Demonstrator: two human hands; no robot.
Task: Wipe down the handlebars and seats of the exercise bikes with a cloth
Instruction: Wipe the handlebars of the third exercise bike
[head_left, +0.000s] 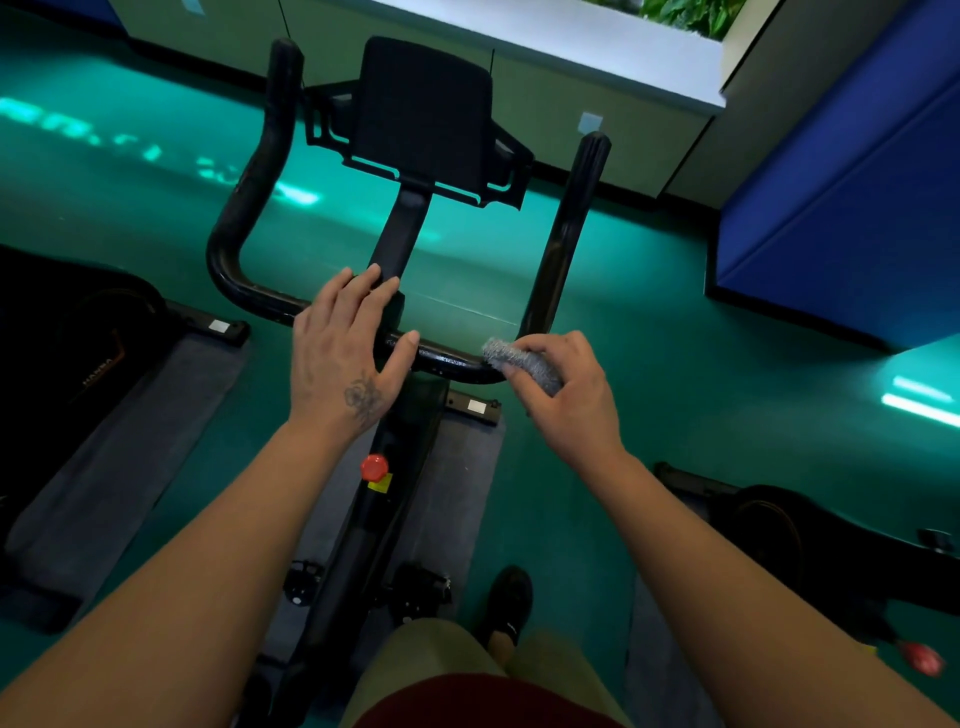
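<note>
One hand (563, 395) pinches cloth (522, 364).

Black U-shaped handlebar (452, 364) of the exercise bike, horns rising toward 12 o'clock; grey bunched cloth (522, 364) pressed on its crossbar toward 3 o'clock.

Bike mat (462, 499) on green floor (649, 322)
</note>
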